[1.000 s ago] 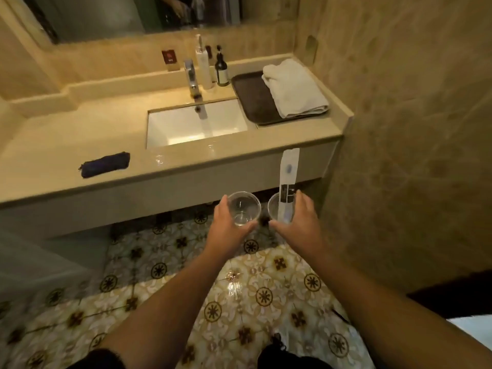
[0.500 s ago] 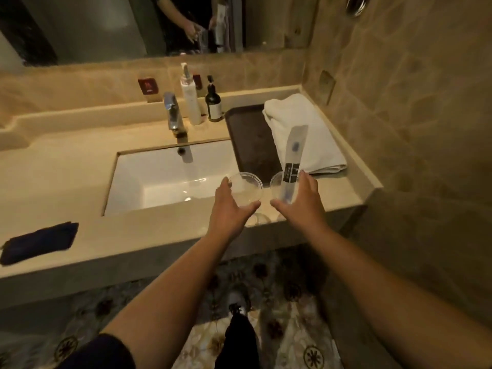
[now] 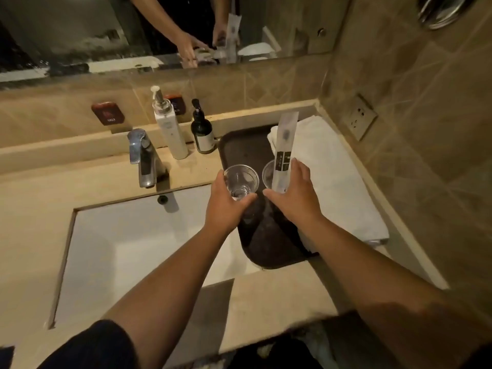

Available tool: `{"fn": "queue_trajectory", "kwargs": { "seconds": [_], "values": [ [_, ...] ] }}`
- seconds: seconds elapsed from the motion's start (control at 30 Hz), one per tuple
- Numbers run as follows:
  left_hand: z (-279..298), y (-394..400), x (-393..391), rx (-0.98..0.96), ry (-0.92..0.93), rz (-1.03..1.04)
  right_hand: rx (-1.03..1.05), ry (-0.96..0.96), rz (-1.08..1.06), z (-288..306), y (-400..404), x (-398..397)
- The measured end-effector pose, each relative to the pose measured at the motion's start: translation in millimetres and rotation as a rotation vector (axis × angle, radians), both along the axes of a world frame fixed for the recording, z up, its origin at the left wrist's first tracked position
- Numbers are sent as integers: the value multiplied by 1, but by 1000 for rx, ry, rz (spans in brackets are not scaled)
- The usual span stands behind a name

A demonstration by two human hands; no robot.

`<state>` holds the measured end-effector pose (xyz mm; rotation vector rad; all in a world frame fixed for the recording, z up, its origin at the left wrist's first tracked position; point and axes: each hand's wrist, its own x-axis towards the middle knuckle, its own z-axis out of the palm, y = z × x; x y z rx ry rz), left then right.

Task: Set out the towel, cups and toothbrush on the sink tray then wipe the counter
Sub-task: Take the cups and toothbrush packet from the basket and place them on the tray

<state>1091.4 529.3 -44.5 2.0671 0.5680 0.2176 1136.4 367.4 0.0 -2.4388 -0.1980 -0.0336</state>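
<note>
A dark brown tray (image 3: 245, 145) lies on the counter to the right of the sink, with a folded white towel (image 3: 335, 177) on its right half. My left hand (image 3: 226, 206) grips a clear plastic cup (image 3: 241, 179) above the tray's left part. My right hand (image 3: 295, 195) holds a second clear cup (image 3: 267, 174) with a wrapped toothbrush (image 3: 285, 150) standing upright in it, just left of the towel. Both cups hang side by side over the tray; whether they touch it I cannot tell.
A white basin (image 3: 138, 235) sits in the beige counter (image 3: 266, 294), with a chrome tap (image 3: 141, 155) behind it. A white pump bottle (image 3: 170, 131) and a dark bottle (image 3: 203, 131) stand at the back ledge. The tiled wall with a socket (image 3: 359, 117) closes in on the right.
I have stepped closer to the counter. Both hands moved forward with the cups and toothbrush, from the counter's front edge to above the tray.
</note>
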Motion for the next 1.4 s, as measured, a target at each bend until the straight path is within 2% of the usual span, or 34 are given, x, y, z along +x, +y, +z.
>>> {"fn": "queue_trajectory", "kwargs": {
  "seconds": [0.2, 0.4, 0.77, 1.0, 1.07, 1.23, 1.4],
  "values": [
    [-13, 19, 53, -6, 30, 57, -33, -30, 65, -14, 23, 73],
    [-24, 28, 92, -42, 26, 67, -60, 23, 128, -31, 28, 123],
    [-32, 34, 114, -11, 59, 42, -33, 84, 127, -56, 29, 143],
    [-32, 39, 116, -6, 107, 12, 120, 105, 53, -32, 15, 153],
    [-31, 40, 116, -4, 120, 4, 117, 147, 47, -18, 14, 171],
    [-27, 40, 116, 7, 150, 2, 239, 429, 177, 5, 22, 208],
    [-22, 41, 117, -19, 182, -25, 233, 444, 197, 4, 28, 217]
  ]
}}
